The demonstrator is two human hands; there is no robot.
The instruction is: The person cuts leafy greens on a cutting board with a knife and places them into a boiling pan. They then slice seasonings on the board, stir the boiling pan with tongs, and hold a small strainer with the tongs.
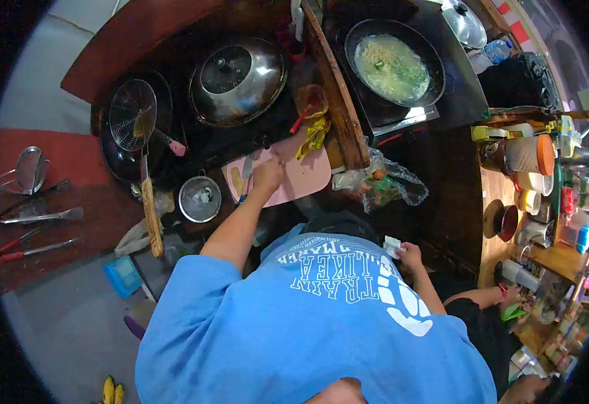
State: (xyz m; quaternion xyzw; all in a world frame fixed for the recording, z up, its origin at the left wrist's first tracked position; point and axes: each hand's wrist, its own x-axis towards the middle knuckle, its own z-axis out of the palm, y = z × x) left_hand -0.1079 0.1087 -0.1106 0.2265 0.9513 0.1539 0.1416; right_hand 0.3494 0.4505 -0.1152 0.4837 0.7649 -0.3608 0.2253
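My left hand [267, 178] is closed over the pink cutting board [308, 176]; what its fingers hold, if anything, is too small to make out. Just left of it a knife blade [247, 165] and a light-coloured piece [237, 180] lie on the board. At the board's far edge are a yellow wrapper [313, 138] and a small container with a red handle [297, 124]. My right hand [410, 256], beside the blue shirt, grips a crumpled white tissue [392, 244].
A pan of noodles and greens [392, 69] sits at the upper right, a lidded wok [238, 81] at the upper left. A skimmer [133, 116] and a small strainer [199, 199] are at left. Another person's arm [484, 296] reaches toward shelves on the right.
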